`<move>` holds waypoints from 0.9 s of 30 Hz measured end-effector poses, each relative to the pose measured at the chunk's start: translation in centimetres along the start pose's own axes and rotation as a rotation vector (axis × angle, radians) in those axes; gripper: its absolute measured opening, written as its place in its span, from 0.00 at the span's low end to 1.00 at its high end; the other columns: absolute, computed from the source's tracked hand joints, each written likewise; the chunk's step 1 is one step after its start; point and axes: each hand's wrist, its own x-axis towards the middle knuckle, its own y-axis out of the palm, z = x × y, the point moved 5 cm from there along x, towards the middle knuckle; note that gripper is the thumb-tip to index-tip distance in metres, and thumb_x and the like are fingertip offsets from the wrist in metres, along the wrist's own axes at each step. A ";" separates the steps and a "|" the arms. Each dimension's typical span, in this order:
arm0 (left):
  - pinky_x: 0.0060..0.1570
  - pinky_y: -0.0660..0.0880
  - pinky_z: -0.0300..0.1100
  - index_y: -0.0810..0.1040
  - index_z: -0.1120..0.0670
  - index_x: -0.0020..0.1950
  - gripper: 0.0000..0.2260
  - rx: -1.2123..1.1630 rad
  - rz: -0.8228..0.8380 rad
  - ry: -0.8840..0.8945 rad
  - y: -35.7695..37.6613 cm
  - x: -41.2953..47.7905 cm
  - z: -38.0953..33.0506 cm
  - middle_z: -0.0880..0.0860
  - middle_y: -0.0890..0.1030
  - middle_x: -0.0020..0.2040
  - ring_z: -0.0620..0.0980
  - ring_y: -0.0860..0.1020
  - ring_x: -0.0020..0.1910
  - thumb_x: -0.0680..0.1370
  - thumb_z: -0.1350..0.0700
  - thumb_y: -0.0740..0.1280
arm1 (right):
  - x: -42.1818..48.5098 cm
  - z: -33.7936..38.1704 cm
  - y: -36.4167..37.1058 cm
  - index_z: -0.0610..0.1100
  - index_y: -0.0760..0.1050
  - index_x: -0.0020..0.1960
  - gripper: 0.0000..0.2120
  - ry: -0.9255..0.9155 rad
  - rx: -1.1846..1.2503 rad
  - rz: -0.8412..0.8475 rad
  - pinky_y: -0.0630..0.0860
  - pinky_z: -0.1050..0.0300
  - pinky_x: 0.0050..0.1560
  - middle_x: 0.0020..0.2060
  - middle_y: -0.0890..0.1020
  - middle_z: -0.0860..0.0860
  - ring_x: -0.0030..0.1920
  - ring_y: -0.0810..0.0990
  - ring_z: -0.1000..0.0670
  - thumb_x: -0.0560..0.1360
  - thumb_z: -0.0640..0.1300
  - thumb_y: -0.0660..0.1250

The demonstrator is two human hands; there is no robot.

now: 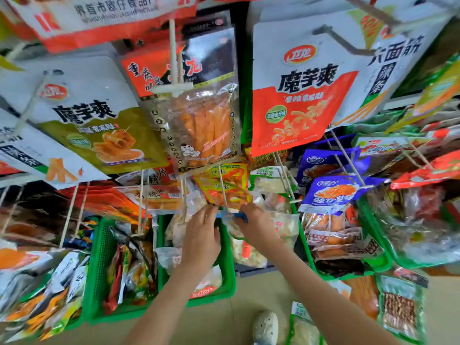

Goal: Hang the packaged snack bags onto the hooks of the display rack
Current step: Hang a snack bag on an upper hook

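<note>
- Big white-and-red bag (pixel 298 95), close overhead, hangs on its hook. The white-and-olive bag (pixel 99 120) and the clear bag of orange sticks (pixel 204 130) hang likewise. Upper rows look stocked.
- Green baskets (pixel 98 270) below hold loose bags, and more packs (pixel 398 307) lie on the floor (pixel 224 319) at right. Judged: plenty left to hang.
- Blue-topped bag (pixel 231 216) is held between both hands, just under the tip of a hook (pixel 223 188) already carrying yellow bags (pixel 231 174). It looks not yet threaded on.
- Right hand (pixel 256 225): fingers curled round the blue header.
- Left hand (pixel 201 235): fingertips at the header's other end. Pinching or only touching, cannot tell.
</note>
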 end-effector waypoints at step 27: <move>0.36 0.69 0.48 0.79 0.56 0.45 0.07 -0.191 -0.035 0.353 -20.8 -7.0 -23.8 0.55 0.80 0.37 0.57 0.76 0.40 0.78 0.53 0.64 | -20.2 11.7 -26.9 0.41 0.78 0.54 0.12 -0.298 -0.265 -0.508 0.74 0.46 0.48 0.51 0.80 0.45 0.51 0.77 0.40 0.72 0.35 0.63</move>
